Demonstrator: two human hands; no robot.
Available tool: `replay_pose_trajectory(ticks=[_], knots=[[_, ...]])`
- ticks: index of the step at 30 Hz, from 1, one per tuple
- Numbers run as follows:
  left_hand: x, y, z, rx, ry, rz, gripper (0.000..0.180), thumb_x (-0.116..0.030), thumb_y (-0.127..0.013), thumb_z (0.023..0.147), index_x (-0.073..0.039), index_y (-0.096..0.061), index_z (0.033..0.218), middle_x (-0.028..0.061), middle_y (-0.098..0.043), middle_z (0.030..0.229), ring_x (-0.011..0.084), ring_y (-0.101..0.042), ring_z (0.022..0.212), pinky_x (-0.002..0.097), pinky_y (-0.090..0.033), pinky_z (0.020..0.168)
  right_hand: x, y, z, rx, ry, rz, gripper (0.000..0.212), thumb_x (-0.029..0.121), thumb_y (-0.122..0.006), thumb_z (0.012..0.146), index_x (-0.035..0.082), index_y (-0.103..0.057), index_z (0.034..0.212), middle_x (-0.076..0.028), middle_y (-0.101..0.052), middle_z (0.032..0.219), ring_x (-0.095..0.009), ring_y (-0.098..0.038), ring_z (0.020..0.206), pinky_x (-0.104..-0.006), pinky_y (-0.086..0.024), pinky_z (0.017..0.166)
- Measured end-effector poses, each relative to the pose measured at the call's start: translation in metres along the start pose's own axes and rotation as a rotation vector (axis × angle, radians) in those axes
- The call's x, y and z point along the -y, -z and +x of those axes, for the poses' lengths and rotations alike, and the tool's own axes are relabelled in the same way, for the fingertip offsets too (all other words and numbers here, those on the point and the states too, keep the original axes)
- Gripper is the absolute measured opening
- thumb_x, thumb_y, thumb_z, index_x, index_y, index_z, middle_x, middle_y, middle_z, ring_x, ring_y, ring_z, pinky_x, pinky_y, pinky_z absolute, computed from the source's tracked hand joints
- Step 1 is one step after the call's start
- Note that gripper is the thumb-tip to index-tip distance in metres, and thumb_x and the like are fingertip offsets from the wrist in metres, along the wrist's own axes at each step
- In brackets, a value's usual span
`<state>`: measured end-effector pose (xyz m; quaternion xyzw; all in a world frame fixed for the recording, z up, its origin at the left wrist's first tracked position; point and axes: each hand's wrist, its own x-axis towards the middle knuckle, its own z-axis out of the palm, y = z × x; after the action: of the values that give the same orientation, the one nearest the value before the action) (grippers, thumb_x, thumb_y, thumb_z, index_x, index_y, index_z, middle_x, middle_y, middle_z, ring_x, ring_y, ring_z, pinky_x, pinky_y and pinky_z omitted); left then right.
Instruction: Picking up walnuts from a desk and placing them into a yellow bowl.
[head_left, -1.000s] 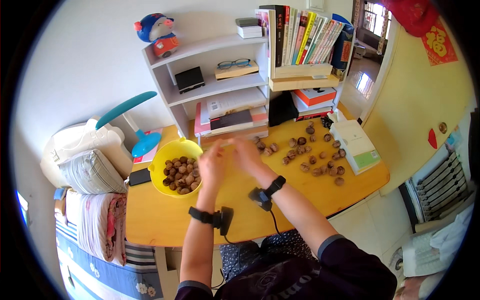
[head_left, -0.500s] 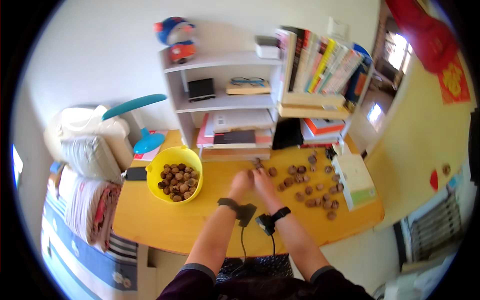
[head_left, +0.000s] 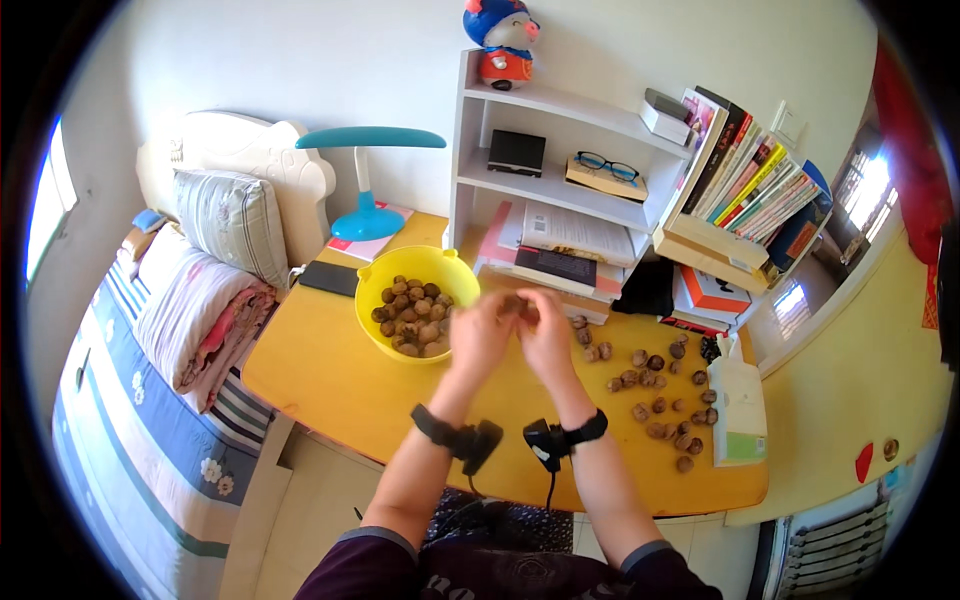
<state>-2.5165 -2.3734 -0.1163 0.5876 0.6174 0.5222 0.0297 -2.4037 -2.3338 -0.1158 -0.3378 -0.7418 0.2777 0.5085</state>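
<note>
My left hand (head_left: pixel 482 328) and my right hand (head_left: pixel 546 328) are raised over the middle of the yellow desk, close together. Between their fingertips they hold walnuts (head_left: pixel 514 304); the fingers hide most of them, so how many I cannot tell. A yellow bucket (head_left: pixel 464 276) with a heap of brown walnuts (head_left: pixel 408 312) in it stands just left of my left hand, which overlaps its right rim. To the right of my right hand, loose walnuts (head_left: pixel 647 379) lie scattered across the desk top.
A white box with a green patch (head_left: pixel 738 410) borders the walnuts on the right. Behind stands a white shelf (head_left: pixel 575 112) with books (head_left: pixel 750 185). A teal lamp (head_left: pixel 366 220) and a flat black case (head_left: pixel 328 278) are at the back left. Left of the desk is a bed (head_left: pixel 150 420).
Both hands have come up from the desk top with walnuts between them and moved left, toward the bucket. The whole view has swung to the left.
</note>
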Motion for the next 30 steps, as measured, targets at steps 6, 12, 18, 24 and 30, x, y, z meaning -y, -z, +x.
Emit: replay_pose_trajectory(ticks=[6, 12, 18, 24, 30], knots=[[0.053, 0.068, 0.008, 0.045, -0.02, 0.365, 0.024, -0.019, -0.065, 0.074, -0.009, -0.064, 0.095, 0.0072, -0.065, 0.077, 0.0242, -0.062, 0.074, 0.0378, -0.044, 0.07, 0.023, -0.061, 0.025, 0.407, 0.177, -0.213, 0.033, 0.004, -0.062, 0.072, 0.003, -0.056, 0.104, -0.017, -0.054, 0.104, -0.034, -0.054, 0.097, -0.0395, -0.046, 0.08], [0.096, 0.073, 0.001, 0.285, 0.03, 0.515, 0.02, -0.028, -0.065, 0.072, -0.012, -0.066, 0.084, 0.0085, -0.066, 0.079, 0.0257, -0.062, 0.08, 0.0384, -0.042, 0.077, -0.039, -0.119, 0.022, 0.654, 0.184, -0.277, 0.02, 0.008, -0.058, 0.075, 0.0, -0.061, 0.093, -0.018, -0.061, 0.093, -0.031, -0.058, 0.087, -0.037, -0.046, 0.077], [0.106, 0.073, -0.004, 0.396, 0.079, 0.659, 0.022, -0.032, -0.065, 0.071, -0.012, -0.066, 0.08, 0.009, -0.066, 0.08, 0.0262, -0.062, 0.082, 0.0399, -0.041, 0.077, -0.041, -0.13, 0.011, 0.695, 0.05, -0.222, 0.019, 0.011, -0.051, 0.08, -0.002, -0.062, 0.088, -0.017, -0.063, 0.091, -0.026, -0.06, 0.079, -0.0346, -0.046, 0.073], [0.109, 0.075, -0.014, 0.321, 0.025, 0.6, 0.02, -0.031, -0.063, 0.074, -0.012, -0.066, 0.081, 0.0098, -0.066, 0.08, 0.0275, -0.062, 0.08, 0.0413, -0.042, 0.076, -0.018, -0.118, 0.002, 0.565, 0.283, -0.479, 0.007, 0.007, -0.054, 0.078, 0.003, -0.057, 0.082, -0.015, -0.059, 0.086, -0.032, -0.058, 0.083, -0.0388, -0.047, 0.073], [0.099, 0.065, -0.018, 0.335, -0.03, 0.418, 0.018, -0.021, -0.066, 0.074, -0.011, -0.066, 0.089, 0.0107, -0.065, 0.072, 0.0298, -0.062, 0.071, 0.0409, -0.044, 0.072, -0.011, -0.09, -0.013, 0.501, 0.282, -0.69, 0.016, 0.006, -0.057, 0.074, 0.004, -0.055, 0.09, -0.014, -0.058, 0.086, -0.031, -0.058, 0.085, -0.0402, -0.048, 0.073]])
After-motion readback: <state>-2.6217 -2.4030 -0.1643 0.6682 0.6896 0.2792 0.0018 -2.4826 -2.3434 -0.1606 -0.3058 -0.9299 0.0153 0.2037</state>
